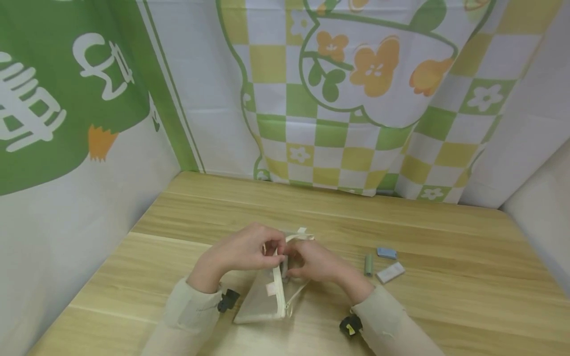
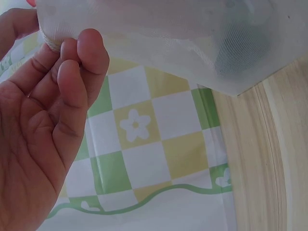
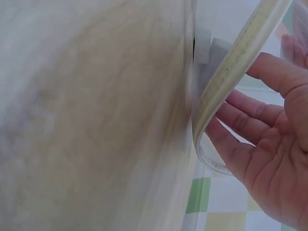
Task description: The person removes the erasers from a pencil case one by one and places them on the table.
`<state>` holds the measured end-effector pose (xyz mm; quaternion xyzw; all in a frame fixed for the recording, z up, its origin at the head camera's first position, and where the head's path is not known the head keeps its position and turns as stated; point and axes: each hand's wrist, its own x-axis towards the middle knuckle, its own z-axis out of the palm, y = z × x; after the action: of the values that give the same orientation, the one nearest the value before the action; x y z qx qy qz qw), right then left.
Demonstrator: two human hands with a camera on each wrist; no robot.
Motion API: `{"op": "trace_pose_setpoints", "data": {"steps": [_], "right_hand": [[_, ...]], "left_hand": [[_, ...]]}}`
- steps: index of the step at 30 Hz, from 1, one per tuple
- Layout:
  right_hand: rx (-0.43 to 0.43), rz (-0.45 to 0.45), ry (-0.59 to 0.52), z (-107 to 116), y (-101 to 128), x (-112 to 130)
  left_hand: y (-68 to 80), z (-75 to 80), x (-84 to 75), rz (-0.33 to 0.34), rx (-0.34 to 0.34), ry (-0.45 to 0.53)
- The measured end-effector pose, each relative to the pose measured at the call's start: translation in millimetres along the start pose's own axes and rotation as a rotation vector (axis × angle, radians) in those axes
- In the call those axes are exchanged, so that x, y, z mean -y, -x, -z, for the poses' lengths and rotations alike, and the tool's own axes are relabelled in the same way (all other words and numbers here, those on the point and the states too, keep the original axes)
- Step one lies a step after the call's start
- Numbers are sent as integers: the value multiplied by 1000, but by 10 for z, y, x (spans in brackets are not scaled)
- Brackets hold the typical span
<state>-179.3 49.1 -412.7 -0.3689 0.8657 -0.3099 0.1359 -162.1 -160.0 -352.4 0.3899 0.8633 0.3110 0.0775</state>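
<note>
A pale mesh zipper pouch stands tilted on the table between both hands, its cream zipper edge parted. My left hand pinches the left side of the pouch's mouth; in the left wrist view, that hand has its fingertips bent at the mesh rim. At the opening's other side, my right hand has curled fingers on the zipper edge. The right wrist view shows its fingers behind the zipper strip. A small greyish piece shows inside the mouth; dark contents show through the mesh.
Right of the hands lie a green cylinder, a blue block and a whitish block on the wooden table. A printed checkered curtain hangs along the table's back edge.
</note>
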Motion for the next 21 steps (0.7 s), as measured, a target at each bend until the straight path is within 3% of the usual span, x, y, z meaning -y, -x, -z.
{"op": "trace_pose_setpoints", "data": {"steps": [21], "right_hand": [[-2,42,-43,8,36,-25]], "left_hand": [[-5,0,-3,11,11,0]]}}
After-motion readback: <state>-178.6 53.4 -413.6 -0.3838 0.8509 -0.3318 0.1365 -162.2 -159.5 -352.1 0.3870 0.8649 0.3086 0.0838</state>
